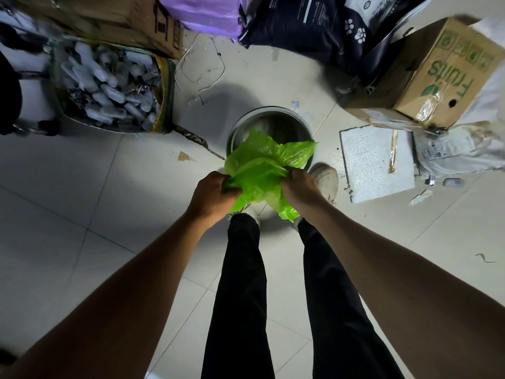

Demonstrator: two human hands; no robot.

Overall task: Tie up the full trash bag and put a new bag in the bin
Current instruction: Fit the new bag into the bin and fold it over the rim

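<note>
A bright green plastic bag (pixel 259 166) hangs crumpled between my two hands, above the near rim of a round metal bin (pixel 269 124) standing on the tiled floor. My left hand (pixel 211 192) is shut on the bag's left side. My right hand (pixel 299 186) grips its right side. The bag's upper flaps spread over the bin's near edge, and a lower tail dangles down by my right hand. The bin's inside looks dark and bare where it shows. No full trash bag is in view.
My legs in black trousers and pale shoes (pixel 326 179) stand just before the bin. A box of plastic bottles (pixel 109 83) sits at left, a "fruits" carton (pixel 442 77) and a white foam slab (pixel 377 164) at right, dark sacks (pixel 314 26) behind.
</note>
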